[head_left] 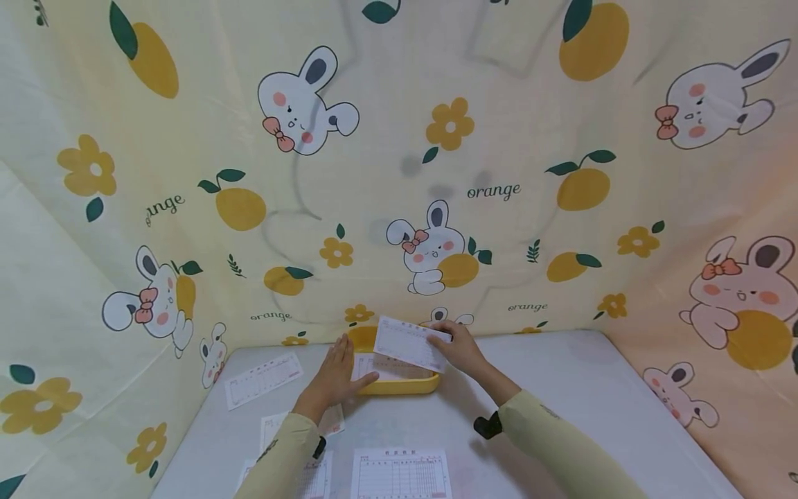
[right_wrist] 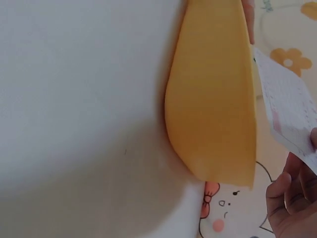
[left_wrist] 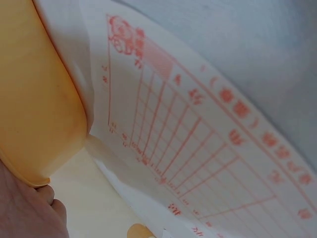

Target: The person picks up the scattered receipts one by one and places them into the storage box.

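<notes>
Our right hand [head_left: 462, 348] pinched a slip [head_left: 411, 342] over the yellow tray [head_left: 399, 383], while our left hand [head_left: 337, 375] lay flat, fingers straight, on the tray's near-left rim. One slip [head_left: 382, 366] already lay inside. By our reckoning, four forms [head_left: 262, 378] on the table [head_left: 561, 388] were left to collect.

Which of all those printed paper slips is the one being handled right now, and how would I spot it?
Start at the yellow tray at the far edge of the grey table, against the bunny-print cloth. The slip hangs tilted above that tray, pinched by the right hand. Every other slip lies flat; only this one is in the air.
</notes>
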Demonstrator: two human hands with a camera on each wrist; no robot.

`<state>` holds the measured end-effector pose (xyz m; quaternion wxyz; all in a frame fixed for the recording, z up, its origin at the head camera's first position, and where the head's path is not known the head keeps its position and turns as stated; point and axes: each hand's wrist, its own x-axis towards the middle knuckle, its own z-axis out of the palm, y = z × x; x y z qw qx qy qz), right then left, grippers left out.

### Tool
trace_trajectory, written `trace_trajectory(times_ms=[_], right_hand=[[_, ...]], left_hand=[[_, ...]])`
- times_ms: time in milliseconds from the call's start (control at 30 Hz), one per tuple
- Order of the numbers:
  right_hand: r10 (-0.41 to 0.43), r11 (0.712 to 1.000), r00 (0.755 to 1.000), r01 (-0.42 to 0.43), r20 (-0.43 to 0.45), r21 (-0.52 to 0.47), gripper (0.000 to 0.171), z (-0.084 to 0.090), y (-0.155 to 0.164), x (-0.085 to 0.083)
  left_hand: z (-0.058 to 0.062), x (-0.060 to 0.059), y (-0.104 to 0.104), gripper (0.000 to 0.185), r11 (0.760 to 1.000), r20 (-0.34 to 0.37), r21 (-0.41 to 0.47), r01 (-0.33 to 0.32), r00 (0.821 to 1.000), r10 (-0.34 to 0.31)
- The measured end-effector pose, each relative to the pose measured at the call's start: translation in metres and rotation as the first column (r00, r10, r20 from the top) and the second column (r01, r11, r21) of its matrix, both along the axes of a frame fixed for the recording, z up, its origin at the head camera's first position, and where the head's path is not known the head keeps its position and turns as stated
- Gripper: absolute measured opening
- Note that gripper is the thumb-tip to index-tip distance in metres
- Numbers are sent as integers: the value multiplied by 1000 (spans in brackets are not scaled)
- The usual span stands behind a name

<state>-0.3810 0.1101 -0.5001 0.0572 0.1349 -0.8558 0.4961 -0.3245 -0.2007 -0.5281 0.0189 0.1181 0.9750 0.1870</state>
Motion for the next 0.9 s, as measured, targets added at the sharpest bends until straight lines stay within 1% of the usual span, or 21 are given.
trace_trajectory(times_ms=[200,267,400,533,633,900], right_hand=[[-19,1000,1000,20,8,-22,16,-3,-11,-5],[-14,999,1000,14,7,-40,16,-4,-13,-6],[8,999,1000,-6,29,-45,12,-6,-17,-8],[24,1000,999,-24,37,1,11,-8,-20,-8],[37,998,999,-39,29,51,10,-8,-22,-7],[86,984,996,-89,26,155,10,-12,-29,-5]], left_hand=[[1,1,-1,117,1000,-13,0,10,1000,-10],[2,2,0,117,1000,-15,8,12,1000,-12],[3,4,1,117,1000,-20,16,17,1000,-17],[3,4,1,116,1000,-19,12,20,1000,-20],[2,3,0,117,1000,-11,4,10,1000,-10],[3,2,2,116,1000,11,16,-7,1000,6]])
